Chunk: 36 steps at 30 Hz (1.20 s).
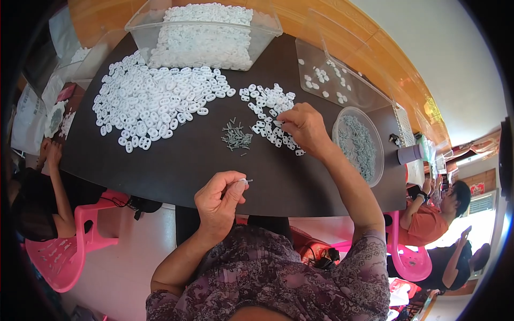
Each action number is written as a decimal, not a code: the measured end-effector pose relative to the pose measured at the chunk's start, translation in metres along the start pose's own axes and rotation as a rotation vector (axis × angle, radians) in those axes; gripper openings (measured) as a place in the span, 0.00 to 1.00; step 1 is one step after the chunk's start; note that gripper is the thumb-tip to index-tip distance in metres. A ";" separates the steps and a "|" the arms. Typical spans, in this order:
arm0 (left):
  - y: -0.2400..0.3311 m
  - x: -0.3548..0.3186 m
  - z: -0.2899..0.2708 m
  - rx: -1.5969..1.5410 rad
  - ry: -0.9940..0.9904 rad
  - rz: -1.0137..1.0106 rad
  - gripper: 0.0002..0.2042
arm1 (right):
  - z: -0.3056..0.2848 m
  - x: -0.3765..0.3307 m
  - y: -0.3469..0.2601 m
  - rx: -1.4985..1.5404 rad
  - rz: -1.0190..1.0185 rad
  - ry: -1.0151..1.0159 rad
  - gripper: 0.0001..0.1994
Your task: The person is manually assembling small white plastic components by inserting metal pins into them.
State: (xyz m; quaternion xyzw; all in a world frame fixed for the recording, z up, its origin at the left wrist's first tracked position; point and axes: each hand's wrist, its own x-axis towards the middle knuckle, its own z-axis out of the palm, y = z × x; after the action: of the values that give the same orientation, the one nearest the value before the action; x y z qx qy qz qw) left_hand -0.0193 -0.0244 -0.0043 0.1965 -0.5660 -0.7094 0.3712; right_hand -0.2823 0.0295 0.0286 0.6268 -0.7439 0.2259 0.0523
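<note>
My left hand (pixel 218 202) is closed in a pinch above the table's near edge. Between its thumb and forefinger are a small white plastic piece (pixel 243 181) and a grey screw (pixel 250 181) that sticks out to the right. My right hand (pixel 306 128) reaches over a loose cluster of small white two-holed plastic pieces (pixel 267 97), its fingertips pinched together among them. What the fingertips hold, if anything, is hidden. A little heap of grey screws (pixel 236 136) lies between the hands, left of that cluster.
A wide pile of white oval two-holed pieces (pixel 150 99) covers the table's left. Behind it stands a clear bin (pixel 140 37) full of white pieces. At right are a round tub of screws (pixel 380 160) and a clear tray (pixel 369 95). Other people sit at both sides.
</note>
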 end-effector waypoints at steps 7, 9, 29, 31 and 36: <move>-0.002 0.001 -0.002 0.010 -0.006 0.016 0.06 | -0.001 0.006 -0.001 -0.019 -0.035 0.041 0.09; -0.002 0.001 -0.002 0.011 -0.002 0.025 0.06 | -0.004 0.006 0.001 0.004 -0.014 0.076 0.09; -0.002 -0.001 -0.001 0.024 -0.011 0.036 0.07 | -0.005 0.002 0.008 -0.252 -0.112 -0.081 0.08; -0.003 -0.001 -0.002 0.018 -0.015 0.038 0.07 | -0.006 0.002 0.004 -0.247 -0.102 -0.062 0.08; 0.001 -0.001 -0.003 -0.001 -0.004 0.007 0.07 | -0.023 -0.008 -0.040 0.370 0.343 -0.134 0.05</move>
State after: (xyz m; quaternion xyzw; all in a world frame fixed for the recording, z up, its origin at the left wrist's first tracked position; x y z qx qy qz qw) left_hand -0.0160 -0.0263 -0.0041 0.1928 -0.5669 -0.7088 0.3729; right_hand -0.2467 0.0411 0.0569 0.5041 -0.7871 0.3215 -0.1517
